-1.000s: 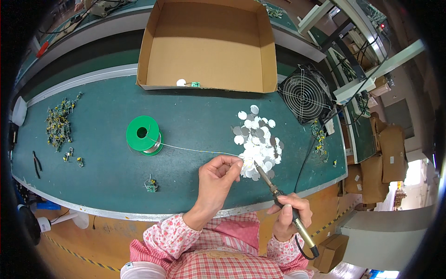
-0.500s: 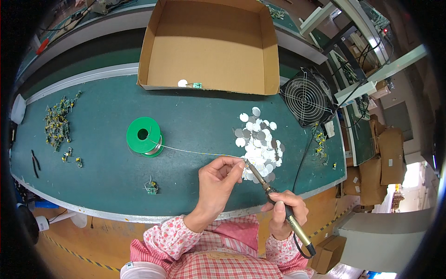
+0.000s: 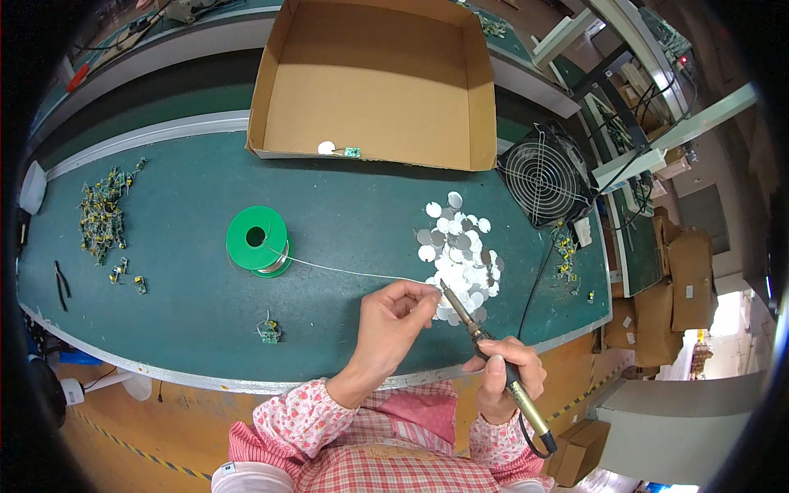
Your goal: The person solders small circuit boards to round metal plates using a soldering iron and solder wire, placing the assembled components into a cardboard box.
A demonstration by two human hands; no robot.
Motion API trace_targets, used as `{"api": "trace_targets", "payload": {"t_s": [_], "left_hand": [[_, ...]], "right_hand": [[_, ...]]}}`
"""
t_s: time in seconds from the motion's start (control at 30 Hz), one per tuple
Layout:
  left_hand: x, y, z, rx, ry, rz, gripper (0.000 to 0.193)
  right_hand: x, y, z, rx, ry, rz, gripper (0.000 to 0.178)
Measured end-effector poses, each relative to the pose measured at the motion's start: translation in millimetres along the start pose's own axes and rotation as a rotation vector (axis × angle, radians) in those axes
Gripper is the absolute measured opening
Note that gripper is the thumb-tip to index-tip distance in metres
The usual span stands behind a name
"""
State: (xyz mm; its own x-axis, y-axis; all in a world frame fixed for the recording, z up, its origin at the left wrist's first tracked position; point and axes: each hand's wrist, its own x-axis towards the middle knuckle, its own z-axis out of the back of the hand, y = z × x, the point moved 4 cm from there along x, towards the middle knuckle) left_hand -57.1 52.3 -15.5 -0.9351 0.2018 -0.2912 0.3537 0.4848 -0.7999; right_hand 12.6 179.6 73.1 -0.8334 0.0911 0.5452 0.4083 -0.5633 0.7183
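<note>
My right hand [image 3: 508, 380] is wrapped round the grip of a soldering iron [image 3: 470, 322], its tip pointing up and left toward a pile of round silvery discs [image 3: 465, 261]. Pinched between thumb and fingertips of my left hand [image 3: 393, 327] is the end of a thin solder wire [image 3: 345, 271]. That wire runs left to a green spool [image 3: 257, 238] lying on the bench. The iron's tip is close to my left fingertips, over the discs; whether it touches the wire or a disc I cannot tell.
A small circuit board [image 3: 269, 331] lies left of my left hand. Behind stands an open cardboard box [image 3: 370, 90] holding a disc wired to a board. A black fan [image 3: 539, 172] stands at right; more boards [image 3: 103, 214] and pliers [image 3: 62, 284] lie at left.
My left hand has shifted slightly right with the wire. The iron's tip has moved a little to the right, and the whole view has shifted slightly.
</note>
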Motion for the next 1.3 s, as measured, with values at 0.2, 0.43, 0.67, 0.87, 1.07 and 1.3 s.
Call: {"api": "trace_targets", "payload": {"t_s": [0.2,0.43,0.67,0.87,1.07,1.3], "left_hand": [[0,-2,0,-0.023,0.000,-0.011,0.012],[0,-5,-1,-0.101,-0.017,-0.048,0.013],[0,-7,-1,-0.130,-0.019,-0.066,0.012],[-1,-7,-2,-0.102,-0.017,-0.058,0.013],[-3,-9,-1,-0.112,0.004,-0.051,0.013],[-3,-5,2,-0.140,0.009,-0.034,0.014]], "right_hand": [[-3,0,7,-0.007,-0.070,0.009,0.013],[-4,0,6,-0.009,-0.044,0.021,0.012],[2,0,2,-0.021,0.047,0.026,0.011],[3,4,0,-0.066,0.087,0.042,0.012],[4,9,-3,-0.195,0.135,0.213,0.014],[-8,5,2,-0.114,-0.008,0.144,0.014]]}}
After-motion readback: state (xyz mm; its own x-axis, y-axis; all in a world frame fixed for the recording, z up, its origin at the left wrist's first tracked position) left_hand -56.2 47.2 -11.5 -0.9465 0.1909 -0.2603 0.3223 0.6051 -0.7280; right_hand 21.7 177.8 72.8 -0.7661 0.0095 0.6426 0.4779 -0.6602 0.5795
